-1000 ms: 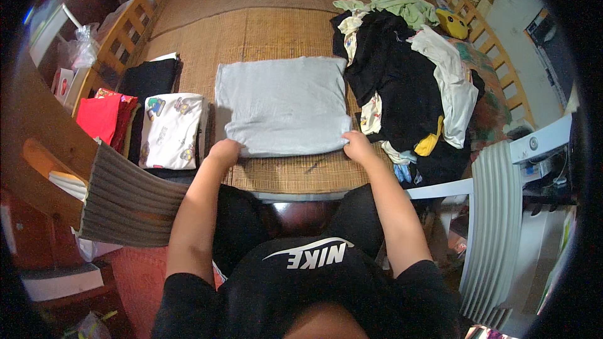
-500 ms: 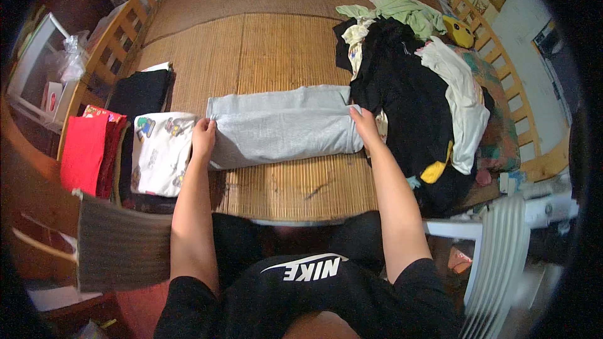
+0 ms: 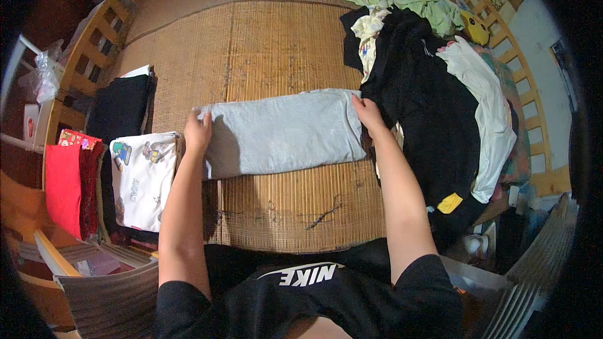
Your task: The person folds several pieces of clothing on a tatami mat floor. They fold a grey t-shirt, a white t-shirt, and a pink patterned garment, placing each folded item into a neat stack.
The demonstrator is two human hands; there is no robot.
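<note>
Grey garment, folded to a long band, lying across middle of woven mat, nearer its front edge. At mat's left edge: red cloth, then white printed folded shirt, black folded piece behind. Left hand flat on garment's left end, fingers together, pressing, not clamped. Right hand flat on right end, fingers together. Heap of black and white clothes along right edge, touching garment's right end. Ribbed grey basket at lower left; contents unclear.
</note>
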